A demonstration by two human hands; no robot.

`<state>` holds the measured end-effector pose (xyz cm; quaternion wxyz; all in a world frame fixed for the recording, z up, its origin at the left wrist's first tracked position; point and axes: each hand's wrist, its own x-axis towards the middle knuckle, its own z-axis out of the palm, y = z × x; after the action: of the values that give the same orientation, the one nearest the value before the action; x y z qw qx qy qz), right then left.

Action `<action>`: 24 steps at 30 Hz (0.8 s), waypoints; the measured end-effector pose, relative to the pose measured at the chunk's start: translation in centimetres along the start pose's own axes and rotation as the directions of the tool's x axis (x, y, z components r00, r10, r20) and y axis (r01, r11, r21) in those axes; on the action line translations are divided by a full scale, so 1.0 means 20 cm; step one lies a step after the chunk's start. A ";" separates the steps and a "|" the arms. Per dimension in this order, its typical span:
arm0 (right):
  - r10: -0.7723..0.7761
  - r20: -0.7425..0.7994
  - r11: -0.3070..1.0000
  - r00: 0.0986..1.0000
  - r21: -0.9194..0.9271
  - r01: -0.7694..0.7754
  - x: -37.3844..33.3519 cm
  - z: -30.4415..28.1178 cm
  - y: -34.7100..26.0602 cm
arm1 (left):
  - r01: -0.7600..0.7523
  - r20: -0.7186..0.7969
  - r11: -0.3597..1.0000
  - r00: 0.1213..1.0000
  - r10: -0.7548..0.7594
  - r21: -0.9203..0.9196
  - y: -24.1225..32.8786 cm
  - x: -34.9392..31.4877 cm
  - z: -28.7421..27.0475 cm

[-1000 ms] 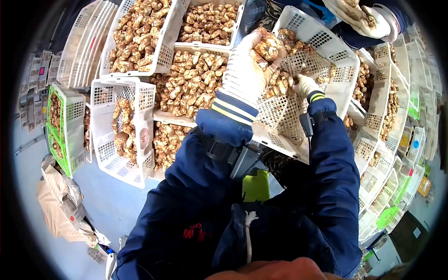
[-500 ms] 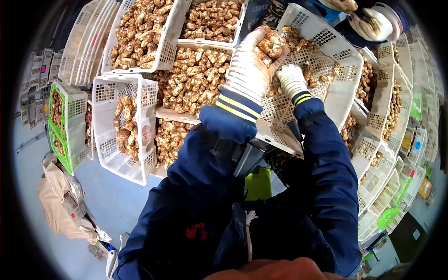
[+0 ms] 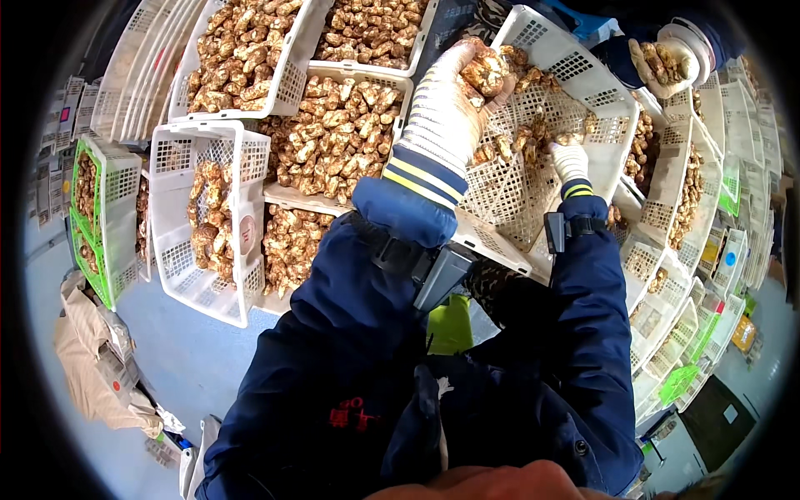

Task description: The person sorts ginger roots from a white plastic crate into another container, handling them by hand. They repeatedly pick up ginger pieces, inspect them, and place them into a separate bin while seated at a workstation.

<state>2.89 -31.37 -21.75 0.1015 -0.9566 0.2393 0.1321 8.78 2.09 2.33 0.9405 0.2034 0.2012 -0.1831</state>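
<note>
My left hand (image 3: 452, 96), in a white striped glove, is closed around several stout brown-and-white mushrooms (image 3: 484, 73) above the left side of a white perforated crate (image 3: 621, 131). Farther right, over the same crate, my gloved right hand (image 3: 570, 160) has its fingertips closed on a pale mushroom (image 3: 568, 139). More mushrooms (image 3: 531, 142) lie scattered on the crate's mesh bottom, which shows between them. Part of the left hand's grip is hidden behind the glove.
Crates heaped with mushrooms (image 3: 337, 137) stand to the left, beside a partly filled white crate (image 3: 200, 287). Stacked white crates (image 3: 667, 308) line the right. At the upper right, another person's gloved hand (image 3: 662, 67) holds mushrooms. A beige cloth (image 3: 87, 350) lies at lower left.
My right hand has moved right and slightly down from beside the left hand, onto a mushroom. The left hand keeps its mushrooms. The other person's hand has turned, showing mushrooms in it.
</note>
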 end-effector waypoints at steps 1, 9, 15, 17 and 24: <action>-0.088 0.061 0.994 0.994 -0.054 0.092 -0.02 0.07 0.03 | -0.001 0.036 1.000 0.999 0.000 0.005 -0.02 0.01 -0.01; -0.003 0.165 0.996 0.986 -0.093 0.018 -0.31 0.05 -0.46 | -0.054 -0.018 0.998 0.998 0.054 -0.018 0.03 0.00 -0.04; 0.065 0.234 0.442 0.970 0.865 -0.238 -0.15 0.13 -0.09 | 0.006 0.021 0.998 1.000 -0.004 -0.059 0.01 0.04 -0.04; -0.012 0.375 0.164 0.927 0.915 -0.368 -0.18 0.06 -0.29 | -0.060 -0.011 0.995 0.998 0.059 -0.076 0.08 0.02 -0.08; -0.150 0.374 0.145 0.915 0.924 -0.354 -0.32 -0.06 -0.43 | -0.047 -0.003 0.999 0.999 0.047 -0.001 0.03 0.02 -0.04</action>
<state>1.86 -21.60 -17.49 0.7334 -0.5913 0.3078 0.1336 9.04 2.89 1.60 0.9444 0.2081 0.1978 -0.1605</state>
